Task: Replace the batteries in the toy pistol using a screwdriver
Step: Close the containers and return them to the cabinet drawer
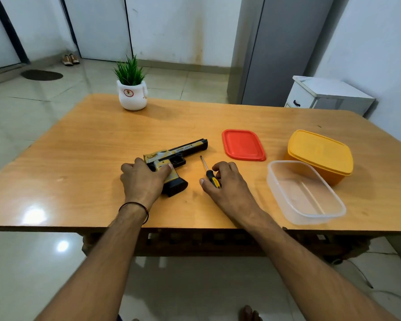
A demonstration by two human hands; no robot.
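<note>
Lying flat: black-gold toy pistol (181, 151) | left grip (142, 180) clasps it | right grip (227, 181) clasps screwdriver (212, 178)

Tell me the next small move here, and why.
Probably lift the screwdriver off the table with the right hand, whose fingers curl round its handle. The left hand holds the toy pistol, which lies flat, and no open battery cover shows, so bringing the tool to the pistol likely comes first.
</note>
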